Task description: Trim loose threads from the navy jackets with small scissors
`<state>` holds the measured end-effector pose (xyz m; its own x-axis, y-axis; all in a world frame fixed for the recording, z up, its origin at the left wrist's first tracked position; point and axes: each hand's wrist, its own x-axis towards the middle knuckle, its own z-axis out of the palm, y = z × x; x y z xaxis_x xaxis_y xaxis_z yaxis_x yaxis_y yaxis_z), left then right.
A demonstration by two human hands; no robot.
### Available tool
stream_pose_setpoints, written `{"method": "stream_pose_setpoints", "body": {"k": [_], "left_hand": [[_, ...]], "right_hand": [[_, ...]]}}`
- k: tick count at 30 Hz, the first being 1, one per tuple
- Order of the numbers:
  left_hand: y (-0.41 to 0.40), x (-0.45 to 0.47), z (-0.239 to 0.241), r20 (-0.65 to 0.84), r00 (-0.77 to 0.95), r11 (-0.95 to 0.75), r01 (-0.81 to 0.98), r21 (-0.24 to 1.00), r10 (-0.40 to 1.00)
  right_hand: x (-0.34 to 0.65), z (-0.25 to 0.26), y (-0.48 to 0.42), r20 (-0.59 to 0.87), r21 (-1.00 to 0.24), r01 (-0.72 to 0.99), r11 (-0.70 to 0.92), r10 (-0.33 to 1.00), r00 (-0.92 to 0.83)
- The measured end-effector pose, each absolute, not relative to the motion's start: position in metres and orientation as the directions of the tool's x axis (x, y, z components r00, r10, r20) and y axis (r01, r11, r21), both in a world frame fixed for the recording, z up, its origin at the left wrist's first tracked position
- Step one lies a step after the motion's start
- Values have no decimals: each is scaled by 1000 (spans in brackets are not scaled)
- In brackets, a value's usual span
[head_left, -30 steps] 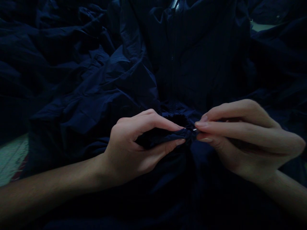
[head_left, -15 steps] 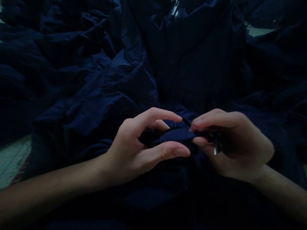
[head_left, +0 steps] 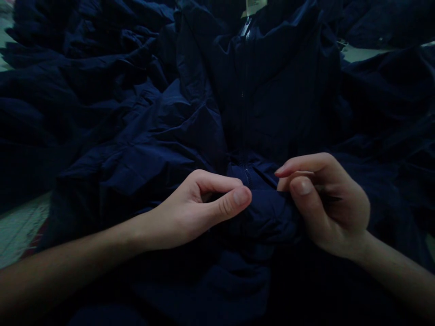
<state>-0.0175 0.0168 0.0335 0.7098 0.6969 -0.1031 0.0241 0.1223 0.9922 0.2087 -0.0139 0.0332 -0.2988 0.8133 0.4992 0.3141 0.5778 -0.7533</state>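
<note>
A dark navy jacket [head_left: 272,104] lies spread in front of me, its front zipper [head_left: 243,95] running down the middle. Near the lower end of the zipper, my left hand [head_left: 200,208] pinches the jacket's hem cloth between thumb and bent index finger. My right hand [head_left: 326,208] is just right of it, fingers curled and fingertips at the edge of the same cloth. Whatever sits inside the right palm is in shadow and cannot be made out. The zipper's metal pull [head_left: 246,27] shows at the collar end.
More crumpled navy cloth [head_left: 84,90] spreads to the left, and further dark cloth [head_left: 387,90] lies to the right. A pale label [head_left: 254,6] shows at the collar. Light patterned surface [head_left: 20,226] appears at the lower left edge. The light is dim.
My left thumb and index finger have closed together on the cloth. The dark object with a metal tip in my right hand has gone out of sight, and its thumb has shifted.
</note>
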Motion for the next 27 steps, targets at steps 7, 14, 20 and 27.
{"method": "stream_pose_setpoints", "body": {"k": [7, 14, 20, 27], "left_hand": [[16, -20, 45, -273, 735, 202, 186, 961, 621], [19, -21, 42, -71, 854, 52, 51, 997, 515], [16, -17, 40, 83, 792, -45, -70, 997, 604], [12, -16, 37, 242, 688, -175, -167, 970, 684]], "right_hand": [[207, 37, -23, 463, -808, 220, 546, 821, -334], [204, 37, -24, 467, -830, 173, 530, 830, -305], [207, 30, -23, 426, -829, 185, 528, 810, -403], [204, 30, -17, 486, -801, 119, 587, 753, -445]]}}
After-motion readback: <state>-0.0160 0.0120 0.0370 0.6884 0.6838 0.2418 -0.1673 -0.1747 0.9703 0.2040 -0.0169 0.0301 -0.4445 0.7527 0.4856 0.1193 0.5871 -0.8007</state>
